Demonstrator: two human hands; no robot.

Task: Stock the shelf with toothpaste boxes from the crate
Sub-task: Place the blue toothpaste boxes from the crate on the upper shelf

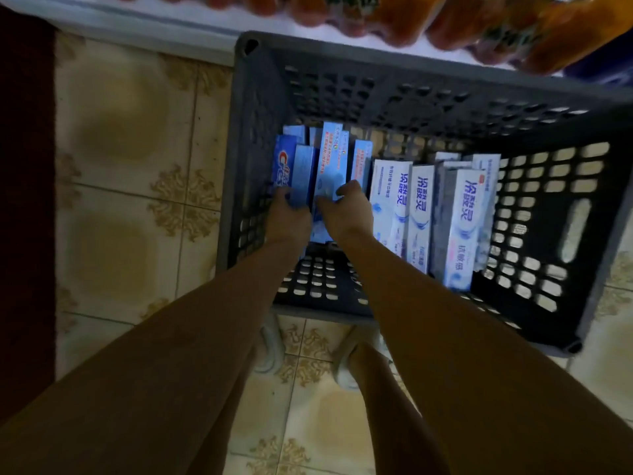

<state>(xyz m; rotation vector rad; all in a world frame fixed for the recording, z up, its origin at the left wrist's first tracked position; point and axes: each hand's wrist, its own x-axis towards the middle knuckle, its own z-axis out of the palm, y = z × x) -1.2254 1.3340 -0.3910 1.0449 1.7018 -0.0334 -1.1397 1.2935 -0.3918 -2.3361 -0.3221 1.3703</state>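
Note:
A dark grey slotted crate (376, 94) stands on the tiled floor below me. Several blue toothpaste boxes (329, 156) stand on edge at its left side, and several white toothpaste boxes (466, 214) stand at its middle right. Both of my hands reach down into the blue group. My left hand (286, 214) has its fingers curled over the near end of a blue box (303, 173). My right hand (346, 210) grips the near end of the taller light-blue box beside it. The shelf's white edge (144, 25) runs across the top.
Orange packets (445, 18) hang blurred over the crate's far rim at the top. A dark red strip (25, 200) borders the floor at the left. Patterned beige tiles (126, 166) lie left of the crate. My feet in pale shoes (346, 365) stand just in front of it.

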